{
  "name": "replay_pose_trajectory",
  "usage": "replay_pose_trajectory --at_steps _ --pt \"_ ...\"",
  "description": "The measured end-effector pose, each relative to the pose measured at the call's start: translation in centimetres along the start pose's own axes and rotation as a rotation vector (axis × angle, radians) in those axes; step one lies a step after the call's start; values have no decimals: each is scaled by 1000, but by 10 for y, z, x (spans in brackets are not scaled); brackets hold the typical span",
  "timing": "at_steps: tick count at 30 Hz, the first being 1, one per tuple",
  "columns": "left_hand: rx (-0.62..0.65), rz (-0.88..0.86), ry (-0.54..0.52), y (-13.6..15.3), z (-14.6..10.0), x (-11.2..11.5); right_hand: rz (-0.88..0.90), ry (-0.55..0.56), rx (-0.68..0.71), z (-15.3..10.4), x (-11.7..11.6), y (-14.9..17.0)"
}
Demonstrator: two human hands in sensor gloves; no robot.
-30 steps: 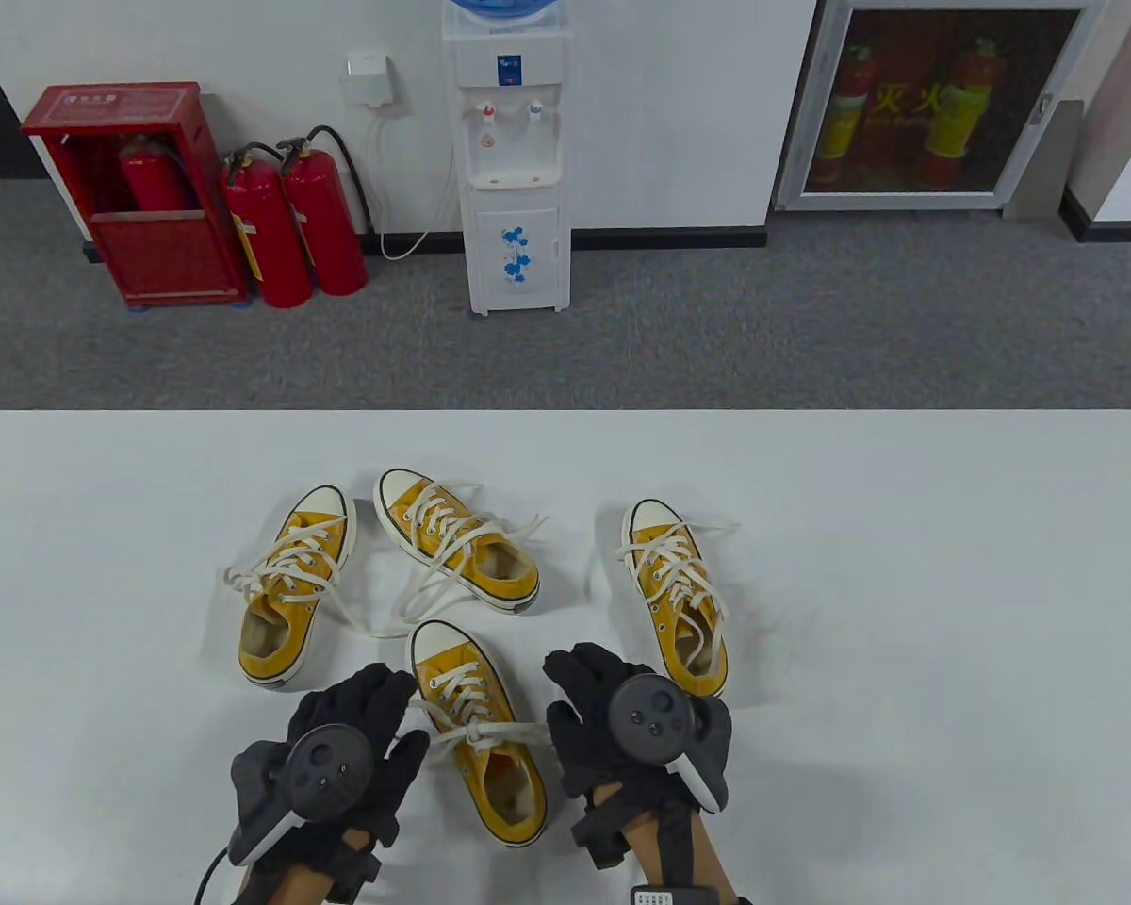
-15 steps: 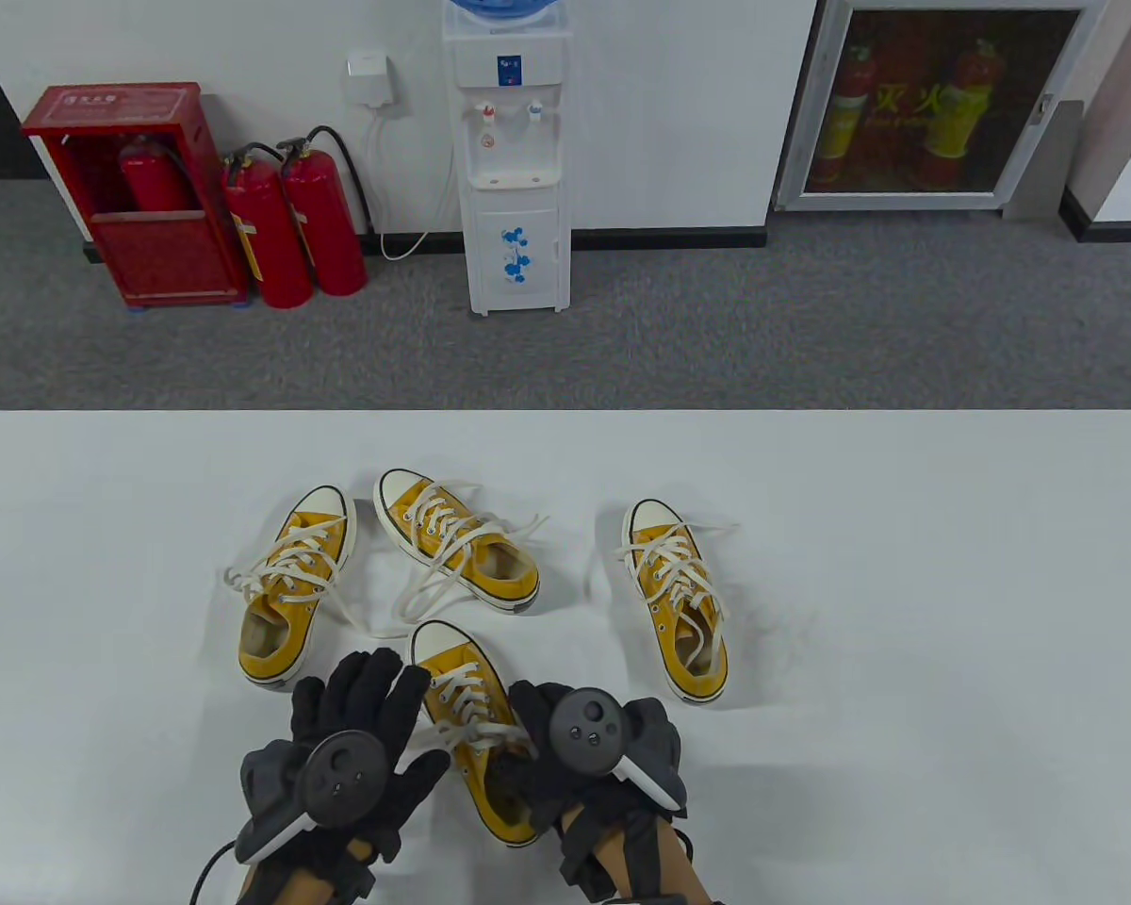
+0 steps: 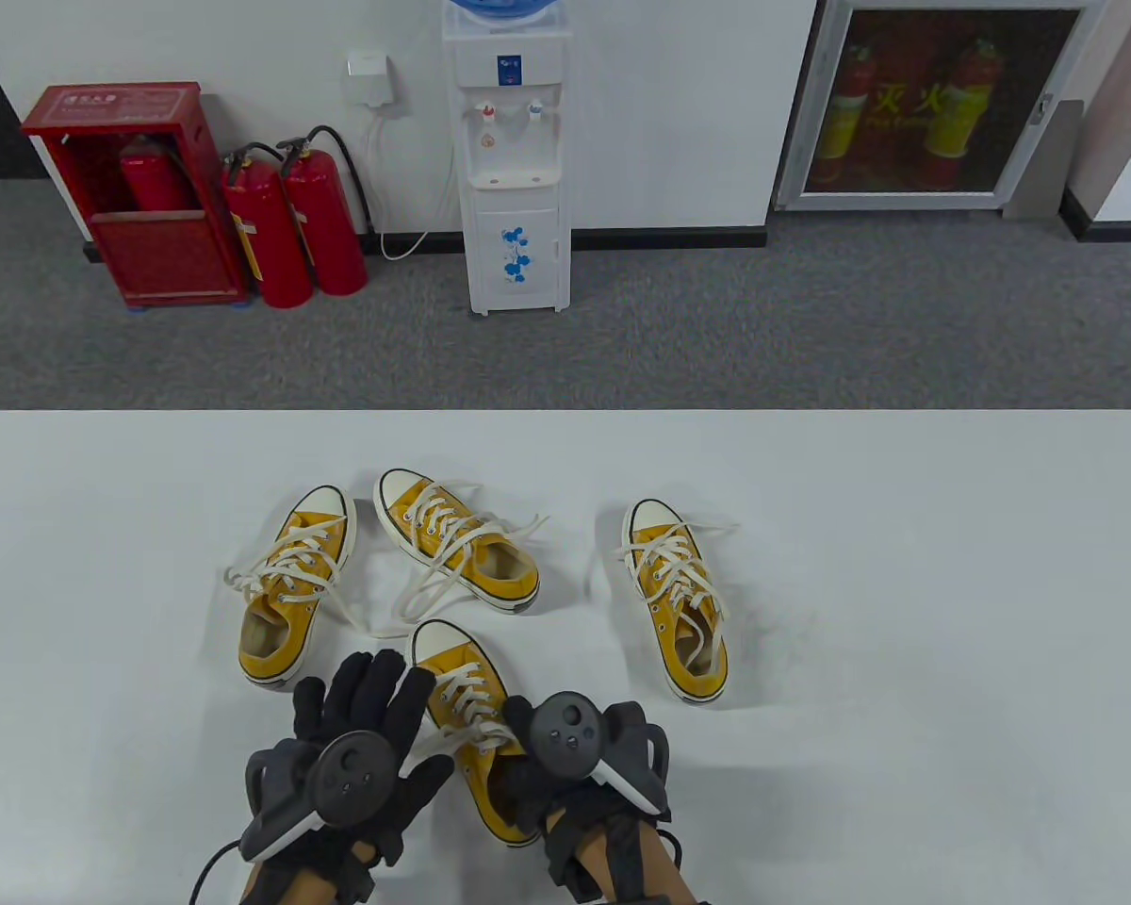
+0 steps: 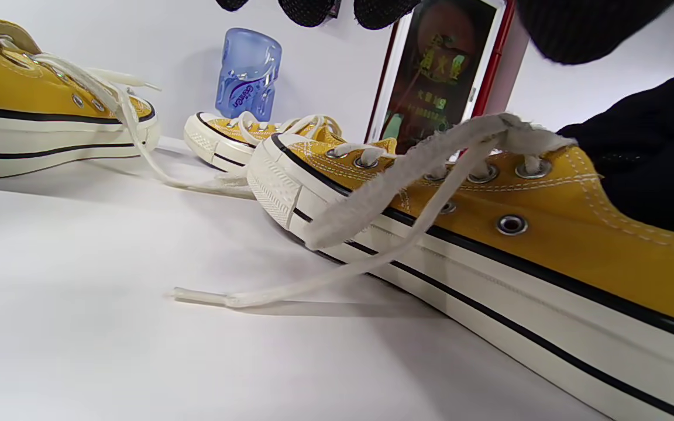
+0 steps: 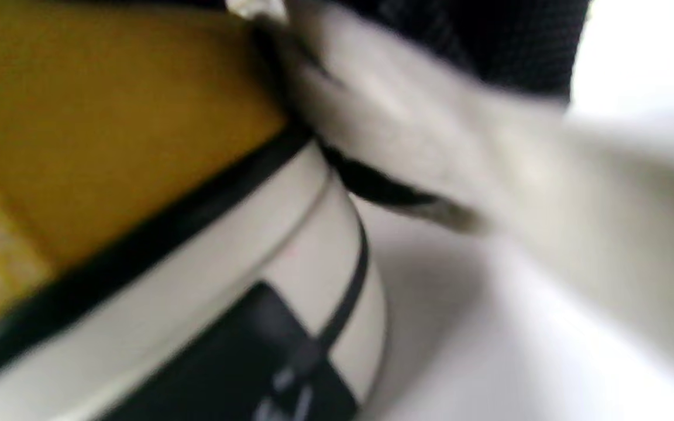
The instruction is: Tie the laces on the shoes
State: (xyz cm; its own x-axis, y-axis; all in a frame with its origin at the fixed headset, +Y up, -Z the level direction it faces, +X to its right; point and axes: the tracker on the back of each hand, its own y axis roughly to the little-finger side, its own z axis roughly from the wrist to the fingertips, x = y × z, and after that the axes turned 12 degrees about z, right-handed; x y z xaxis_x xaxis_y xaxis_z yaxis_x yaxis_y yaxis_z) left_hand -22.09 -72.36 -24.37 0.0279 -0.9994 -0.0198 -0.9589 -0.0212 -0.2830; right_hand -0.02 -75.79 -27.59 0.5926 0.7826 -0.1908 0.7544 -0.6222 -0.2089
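Right hand sits over the collar of the nearest yellow shoe, fingers curled down at the knot; its grip seems to have hold of the lace there, though the blurred right wrist view cannot confirm it. Left hand lies beside the shoe with fingers straight and spread, its grip holding nothing. One lace end hangs down the side of the shoe to the white desk. A second ago both hands were apart, pulling the laces taut sideways; they have since closed in on the shoe. I judge the first knot is cinched and the bow comes next. Three more yellow shoes lie farther back, laces loose. Beyond the desk are grey carpet, a water dispenser and red fire extinguishers against the wall.
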Motion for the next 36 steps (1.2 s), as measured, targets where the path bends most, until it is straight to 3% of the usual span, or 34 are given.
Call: replay_pose_trajectory --at_steps 10,24,30,36 --pt "-3 -6 6 1 0 0 13 92 35 -5 18 -4" --pt "-4 -25 -5 3 1 -3 154 361 57 -27 92 -16" --pt "-4 -31 -8 4 0 -3 217 464 23 -37 132 10" --pt "-2 -24 1 3 1 -2 182 559 -61 -48 172 58"
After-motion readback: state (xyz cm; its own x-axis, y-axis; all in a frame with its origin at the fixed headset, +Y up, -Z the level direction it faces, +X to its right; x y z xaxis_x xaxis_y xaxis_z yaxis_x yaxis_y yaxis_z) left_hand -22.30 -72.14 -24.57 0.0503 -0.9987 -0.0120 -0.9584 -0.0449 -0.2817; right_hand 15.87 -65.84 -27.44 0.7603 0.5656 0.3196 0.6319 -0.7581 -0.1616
